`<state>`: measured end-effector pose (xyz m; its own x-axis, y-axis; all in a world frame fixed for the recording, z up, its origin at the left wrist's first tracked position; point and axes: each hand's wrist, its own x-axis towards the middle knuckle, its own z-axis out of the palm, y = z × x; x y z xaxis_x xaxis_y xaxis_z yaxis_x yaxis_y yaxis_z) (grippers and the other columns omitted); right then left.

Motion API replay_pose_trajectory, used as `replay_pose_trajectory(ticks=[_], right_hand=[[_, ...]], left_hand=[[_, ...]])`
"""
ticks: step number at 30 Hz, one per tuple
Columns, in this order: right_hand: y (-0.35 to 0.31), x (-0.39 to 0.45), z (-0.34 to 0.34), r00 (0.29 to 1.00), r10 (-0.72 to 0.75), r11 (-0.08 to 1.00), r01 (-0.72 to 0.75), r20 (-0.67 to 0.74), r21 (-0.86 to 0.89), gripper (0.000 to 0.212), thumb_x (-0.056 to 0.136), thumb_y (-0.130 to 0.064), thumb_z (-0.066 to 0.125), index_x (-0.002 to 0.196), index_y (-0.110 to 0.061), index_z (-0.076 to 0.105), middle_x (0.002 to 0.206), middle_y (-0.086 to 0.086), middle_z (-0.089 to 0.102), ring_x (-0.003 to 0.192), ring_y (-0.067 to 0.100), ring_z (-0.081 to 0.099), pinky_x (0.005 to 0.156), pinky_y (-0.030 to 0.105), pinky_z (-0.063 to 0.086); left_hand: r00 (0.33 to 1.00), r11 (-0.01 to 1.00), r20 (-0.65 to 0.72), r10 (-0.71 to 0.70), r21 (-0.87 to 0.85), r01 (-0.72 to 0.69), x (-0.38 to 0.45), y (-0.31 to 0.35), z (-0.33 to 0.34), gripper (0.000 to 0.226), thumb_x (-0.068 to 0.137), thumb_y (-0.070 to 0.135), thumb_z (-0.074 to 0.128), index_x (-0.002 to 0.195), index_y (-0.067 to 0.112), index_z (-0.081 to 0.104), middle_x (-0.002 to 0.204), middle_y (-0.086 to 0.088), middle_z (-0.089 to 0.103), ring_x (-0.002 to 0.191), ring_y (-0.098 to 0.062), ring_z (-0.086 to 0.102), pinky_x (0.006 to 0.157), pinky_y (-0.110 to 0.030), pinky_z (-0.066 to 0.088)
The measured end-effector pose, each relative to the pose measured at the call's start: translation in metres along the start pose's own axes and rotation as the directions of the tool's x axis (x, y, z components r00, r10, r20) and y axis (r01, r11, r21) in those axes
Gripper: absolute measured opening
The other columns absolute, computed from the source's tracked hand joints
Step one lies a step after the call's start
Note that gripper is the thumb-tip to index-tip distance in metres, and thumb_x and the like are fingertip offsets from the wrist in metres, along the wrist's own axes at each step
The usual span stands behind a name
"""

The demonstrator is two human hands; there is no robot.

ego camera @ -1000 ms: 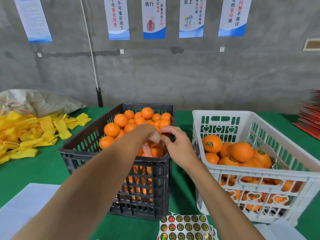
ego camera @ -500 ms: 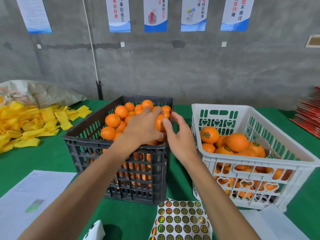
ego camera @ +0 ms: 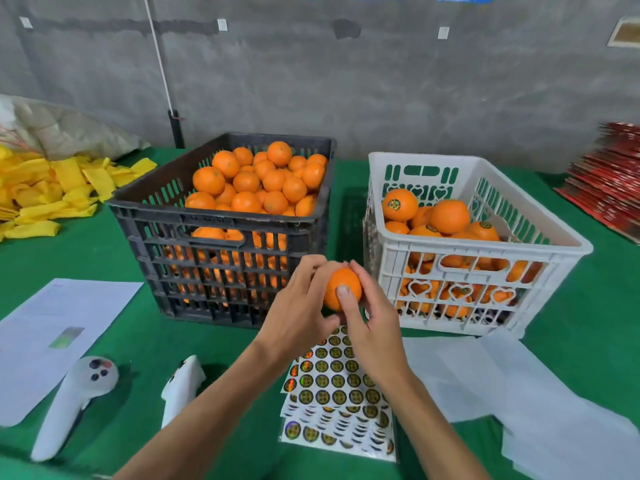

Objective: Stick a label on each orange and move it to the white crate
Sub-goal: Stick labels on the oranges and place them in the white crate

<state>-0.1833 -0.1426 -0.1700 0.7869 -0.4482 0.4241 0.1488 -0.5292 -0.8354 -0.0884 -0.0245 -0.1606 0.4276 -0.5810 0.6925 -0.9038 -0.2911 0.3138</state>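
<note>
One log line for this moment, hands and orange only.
left hand: holds orange | right hand: thumb on orange | position: above sticker sheet | white crate: not yet reached

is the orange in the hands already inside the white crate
No, the orange is held between the left hand and right hand above the sticker sheets, in front of the white crate.

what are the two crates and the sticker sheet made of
Black crate and white crate: likely rigid moulded plastic, given the slotted walls, the white one with heart cut-outs. Sticker sheet: probably glossy paper or film, its round labels showing a rainbow, foil-like shimmer.
</note>
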Motion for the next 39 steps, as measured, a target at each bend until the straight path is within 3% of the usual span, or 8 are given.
replay_pose_trajectory(ticks=[5, 8, 11, 17, 27, 32, 36, 39], right_hand=[[0.05, -0.036, -0.008, 0.962, 0.102, 0.944, -0.014, 0.253, -0.328, 0.055, 0.108, -0.052, 0.033, 0.158, -0.029, 0.031, 0.162, -0.011, 0.034, 0.147, 0.002, 0.03, 0.122, 0.033, 0.029], [0.065, -0.048, -0.015, 0.905, 0.133, 0.9, 0.06, 0.404, -0.433, 0.066, 0.102, -0.06, 0.043, 0.156, -0.023, 0.036, 0.163, -0.009, 0.032, 0.148, 0.008, 0.028, 0.123, 0.039, 0.027], [0.075, -0.059, -0.015, 0.855, 0.198, 0.869, 0.073, 0.48, -0.489, 0.089, 0.09, -0.077, 0.049, 0.159, -0.025, 0.03, 0.167, -0.015, 0.019, 0.152, 0.006, 0.015, 0.124, 0.026, 0.011], [0.079, -0.059, -0.013, 0.883, 0.125, 0.828, 0.159, 0.453, -0.538, 0.073, 0.09, -0.077, 0.043, 0.15, -0.035, 0.048, 0.163, -0.014, 0.031, 0.15, 0.01, 0.024, 0.122, 0.028, 0.01], [0.074, -0.052, -0.005, 0.949, 0.117, 0.891, 0.03, 0.293, -0.452, 0.023, 0.098, -0.048, 0.062, 0.111, -0.039, 0.078, 0.139, -0.017, 0.06, 0.129, 0.008, 0.048, 0.112, 0.035, 0.034], [0.072, -0.045, -0.004, 0.954, 0.095, 0.854, 0.068, 0.283, -0.516, 0.019, 0.101, -0.034, 0.06, 0.1, -0.026, 0.078, 0.119, -0.015, 0.068, 0.112, 0.01, 0.055, 0.098, 0.031, 0.042], [0.057, -0.031, -0.001, 0.989, 0.146, 0.848, -0.118, 0.014, -0.516, 0.019, 0.104, -0.031, 0.052, 0.093, -0.027, 0.066, 0.096, -0.012, 0.063, 0.088, 0.01, 0.057, 0.072, 0.027, 0.044], [0.035, -0.024, 0.005, 0.993, -0.083, 0.803, 0.021, -0.078, -0.595, 0.017, 0.104, -0.026, 0.055, 0.097, -0.021, 0.07, 0.096, -0.007, 0.066, 0.085, 0.012, 0.06, 0.068, 0.028, 0.051]], left_hand=[[0.954, 0.984, 0.277, -0.117, 0.166, 0.072, -0.052, -0.018, 0.037, 0.056, 0.087, 0.029, 0.076, 0.136, 0.016, 0.052, 0.137, 0.0, 0.048, 0.121, -0.023, 0.05, 0.073, -0.036, 0.062], [0.935, 0.969, 0.278, -0.221, 0.169, 0.179, -0.073, -0.028, 0.047, 0.059, 0.089, 0.033, 0.076, 0.138, 0.021, 0.046, 0.139, 0.003, 0.043, 0.122, -0.021, 0.046, 0.067, -0.03, 0.061], [0.929, 0.954, 0.233, -0.289, 0.152, 0.259, -0.085, -0.033, 0.052, 0.063, 0.092, 0.042, 0.074, 0.141, 0.027, 0.038, 0.14, 0.003, 0.041, 0.118, -0.02, 0.047, 0.066, -0.027, 0.059], [0.916, 0.934, 0.186, -0.356, 0.067, 0.35, -0.092, -0.037, 0.054, 0.068, 0.093, 0.05, 0.071, 0.147, 0.031, 0.036, 0.142, 0.006, 0.041, 0.118, -0.018, 0.052, 0.08, -0.033, 0.06], [0.926, 0.942, 0.175, -0.334, 0.059, 0.329, -0.092, -0.034, 0.049, 0.067, 0.09, 0.05, 0.074, 0.145, 0.031, 0.039, 0.139, 0.005, 0.045, 0.114, -0.017, 0.057, 0.072, -0.029, 0.059], [0.93, 0.948, 0.186, -0.318, 0.062, 0.312, -0.092, -0.034, 0.048, 0.067, 0.09, 0.05, 0.074, 0.144, 0.031, 0.039, 0.139, 0.004, 0.046, 0.115, -0.017, 0.056, 0.071, -0.028, 0.058], [0.938, 0.956, 0.188, -0.292, 0.046, 0.288, -0.087, -0.029, 0.043, 0.067, 0.089, 0.046, 0.077, 0.144, 0.027, 0.044, 0.139, 0.002, 0.049, 0.116, -0.019, 0.059, 0.072, -0.031, 0.061], [0.952, 0.964, 0.157, -0.264, 0.012, 0.266, -0.074, -0.017, 0.035, 0.068, 0.086, 0.038, 0.083, 0.143, 0.018, 0.054, 0.139, -0.002, 0.053, 0.118, -0.02, 0.061, 0.073, -0.033, 0.062]])
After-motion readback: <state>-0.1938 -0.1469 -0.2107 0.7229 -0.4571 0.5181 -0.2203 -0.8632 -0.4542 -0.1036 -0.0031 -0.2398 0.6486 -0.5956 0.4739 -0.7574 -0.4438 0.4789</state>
